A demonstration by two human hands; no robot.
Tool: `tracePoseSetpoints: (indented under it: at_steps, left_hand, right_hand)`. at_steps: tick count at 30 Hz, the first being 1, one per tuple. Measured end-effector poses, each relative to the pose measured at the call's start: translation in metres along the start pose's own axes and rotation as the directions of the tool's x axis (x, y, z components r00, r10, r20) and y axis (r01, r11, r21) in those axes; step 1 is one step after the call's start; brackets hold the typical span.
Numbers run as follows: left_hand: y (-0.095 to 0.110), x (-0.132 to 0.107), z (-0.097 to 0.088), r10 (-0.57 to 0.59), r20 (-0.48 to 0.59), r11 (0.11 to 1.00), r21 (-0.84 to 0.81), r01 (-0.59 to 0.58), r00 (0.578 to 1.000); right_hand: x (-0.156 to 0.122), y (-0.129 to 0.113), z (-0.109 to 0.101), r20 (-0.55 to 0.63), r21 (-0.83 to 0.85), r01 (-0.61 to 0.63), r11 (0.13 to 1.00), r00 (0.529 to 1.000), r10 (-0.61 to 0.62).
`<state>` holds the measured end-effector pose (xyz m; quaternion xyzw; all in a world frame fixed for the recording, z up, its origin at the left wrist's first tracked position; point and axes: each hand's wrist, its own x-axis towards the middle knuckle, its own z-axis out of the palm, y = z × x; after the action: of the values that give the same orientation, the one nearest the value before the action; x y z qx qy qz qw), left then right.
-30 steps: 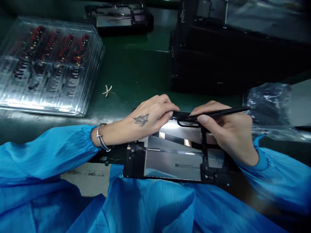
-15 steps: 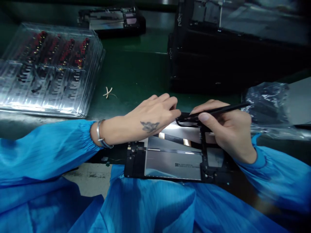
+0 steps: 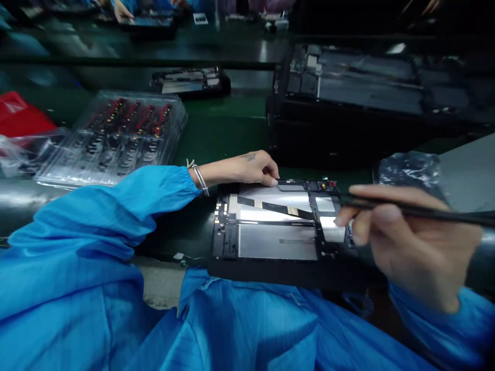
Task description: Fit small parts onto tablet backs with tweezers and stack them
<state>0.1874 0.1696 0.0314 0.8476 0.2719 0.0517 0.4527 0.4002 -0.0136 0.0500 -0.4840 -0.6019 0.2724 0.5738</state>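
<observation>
An opened tablet (image 3: 278, 242) lies in front of me, with silver battery faces, black circuit parts and a slanted black flex cable (image 3: 276, 207) showing. My left hand (image 3: 255, 167) is closed, its thumb and curled fingers at the tablet's far edge, beside a thin black cable; the fingertips are partly hidden. Over the tablet's right end, my right hand (image 3: 413, 242) is closed around slim black tweezers (image 3: 410, 207), slightly blurred. Their tip points left, above the board near a small camera module (image 3: 324, 185).
Clear plastic trays (image 3: 112, 139) holding small red and black parts are stacked at left, by a red item (image 3: 23, 116). Stacked dark tablets (image 3: 359, 82) stand at back right, near a plastic bag (image 3: 410, 167). Another opened tablet (image 3: 189, 81) lies behind. Across the bench, a co-worker's hand (image 3: 122, 10) shows.
My right hand with the tweezers has drawn back to the right, away from my left hand. My left hand stays at the far edge. The view has tilted up, revealing co-workers.
</observation>
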Motion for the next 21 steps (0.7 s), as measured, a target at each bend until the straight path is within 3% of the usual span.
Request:
tracePoseSetpoints:
  at_steps: [3,5,7,9,12,14,15,17,19,21]
  left_hand:
    - [-0.001,0.002,-0.003,-0.055,0.006,0.975,-0.215,0.055,0.998]
    - [0.004,0.0,-0.005,-0.056,-0.01,0.958,-0.282,0.051,0.998]
    - [0.011,-0.002,-0.008,-0.046,-0.01,0.947,-0.319,0.041,0.999]
    - [0.018,-0.006,-0.013,-0.028,0.007,0.936,-0.351,0.029,1.0]
    - [0.025,-0.012,-0.019,-0.013,-0.028,0.92,-0.391,0.001,1.0]
    - [0.028,-0.016,-0.021,-0.036,-0.081,0.908,-0.419,-0.002,0.996]
    - [0.029,-0.018,-0.02,-0.057,-0.104,0.901,-0.433,0.006,0.993]
    - [0.031,-0.023,-0.02,-0.102,-0.128,0.885,-0.464,0.032,0.987]
    - [0.035,-0.026,-0.018,-0.142,-0.151,0.872,-0.487,0.052,0.978]
    - [0.038,-0.028,-0.016,-0.174,-0.171,0.853,-0.518,0.062,0.97]
  right_hand:
    - [-0.026,0.0,0.0,0.235,-0.117,0.098,0.988,0.97,-0.069]
    - [-0.035,0.011,0.002,0.385,-0.21,0.296,0.932,0.901,-0.199]
    - [-0.037,0.025,0.003,0.54,-0.258,0.544,0.798,0.766,-0.348]
    - [-0.032,0.036,0.003,0.648,-0.308,0.741,0.597,0.622,-0.439]
    - [-0.019,0.039,0.0,0.732,-0.333,0.88,0.339,0.468,-0.495]
    - [-0.01,0.035,-0.003,0.752,-0.282,0.915,0.289,0.397,-0.526]
    - [-0.006,0.032,-0.006,0.756,-0.254,0.922,0.294,0.378,-0.534]
    - [0.002,0.027,-0.011,0.744,-0.243,0.908,0.341,0.4,-0.536]
    - [0.006,0.026,-0.019,0.696,-0.248,0.874,0.417,0.461,-0.551]
    - [0.005,0.027,-0.027,0.605,-0.235,0.799,0.553,0.566,-0.56]
